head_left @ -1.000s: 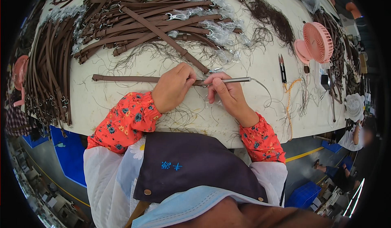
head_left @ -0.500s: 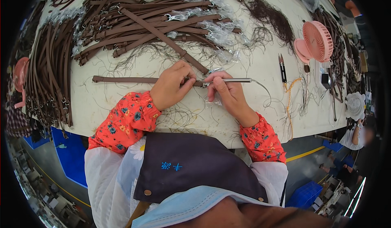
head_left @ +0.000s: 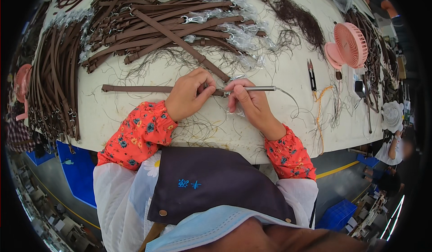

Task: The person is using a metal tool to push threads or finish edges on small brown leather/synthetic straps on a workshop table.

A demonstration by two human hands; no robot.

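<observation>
Head view. Narrow, flat, brown leather-like strap [head_left: 139,89] lies crosswise on the pale surface [head_left: 337,137]; left end free, the rest running under the left hand [head_left: 191,93] toward the right hand [head_left: 248,99]. Small silver metal fittings [head_left: 226,94] show by the right fingers.

Handling, judged by look: strap light, bendable yet firm enough to lie straight, smooth, hardly fragile. Best hold: pinched flat across both edges, close to the fittings. Slim, silver, pen-shaped metal tool [head_left: 263,88], thin grey cord at its rear: probably light, rigid, a bit slippery; take it by the shaft.

Left grip: fingers curled over the strap, thumb and forefinger near each other; cannot tell what, if anything, they pinch. Right grip: closed on the tool, shaft jutting out rightward, working end hidden.

Around: heaped brown straps [head_left: 171,29] beyond the hands; black-handled snips [head_left: 312,76] and a round pink plastic fan [head_left: 352,45] to the right.
</observation>
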